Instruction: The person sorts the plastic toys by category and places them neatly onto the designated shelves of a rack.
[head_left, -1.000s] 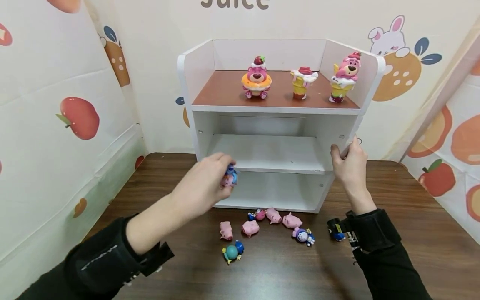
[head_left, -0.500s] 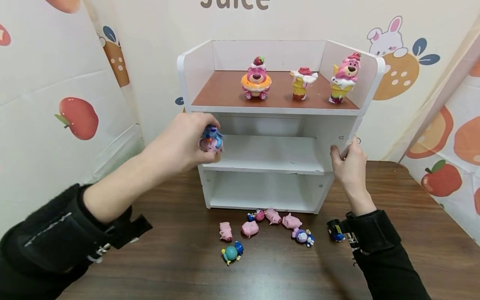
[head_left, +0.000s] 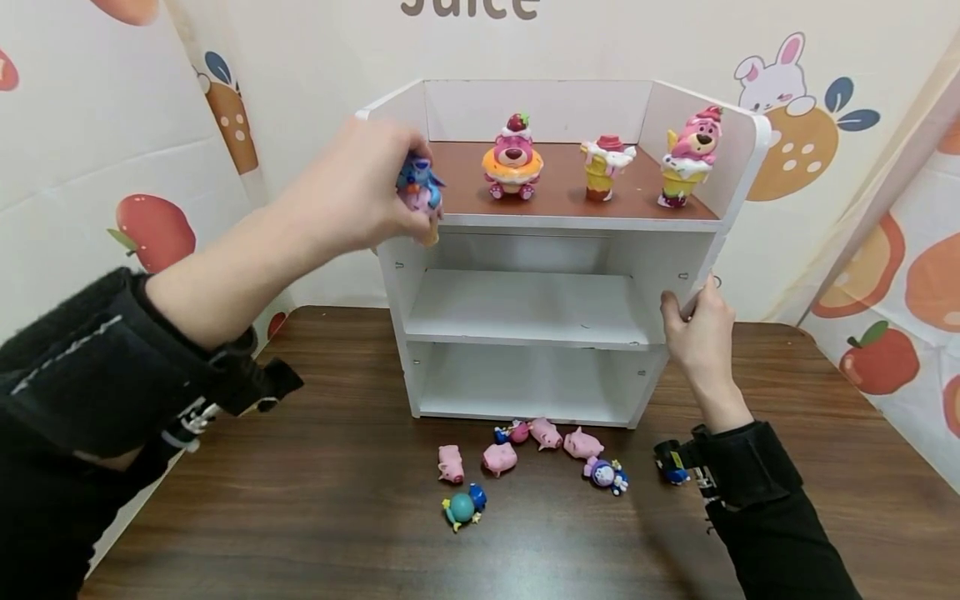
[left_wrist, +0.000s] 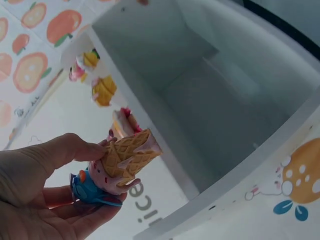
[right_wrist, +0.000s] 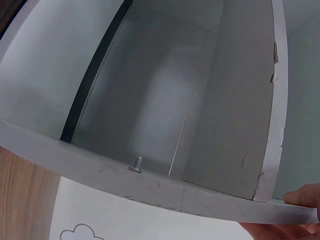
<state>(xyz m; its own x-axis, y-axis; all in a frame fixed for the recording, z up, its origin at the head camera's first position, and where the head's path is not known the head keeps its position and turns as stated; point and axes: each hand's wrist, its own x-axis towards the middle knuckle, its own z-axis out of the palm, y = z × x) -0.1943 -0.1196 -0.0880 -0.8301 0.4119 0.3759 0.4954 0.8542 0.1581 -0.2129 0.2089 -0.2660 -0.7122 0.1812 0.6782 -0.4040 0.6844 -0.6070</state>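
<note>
My left hand [head_left: 345, 192] holds a blue long-eared figurine on an ice cream cone [head_left: 422, 187] at the front left of the white shelf unit's [head_left: 525, 308] brown top deck. In the left wrist view, thumb and fingers pinch the figurine's waffle cone [left_wrist: 127, 157], its blue character lying toward the palm. My right hand [head_left: 701, 337] grips the unit's right side panel, thumb inside. On the top deck stand a pink bear in an orange ring [head_left: 513, 162], a yellow cone figurine with white cream [head_left: 606, 167] and a pink bear on a yellow cone [head_left: 690, 158].
On the wooden table [head_left: 337, 500] before the unit lie several small pink pig figures [head_left: 499, 457], a teal and blue figure [head_left: 462, 507] and a purple and blue one [head_left: 606, 474]. Another blue figure [head_left: 675, 475] is partly hidden by the right wrist camera.
My left hand has carried the cone figurine up and to the left, from in front of the lower shelves to top-deck height. The right hand keeps its grip on the side panel.
</note>
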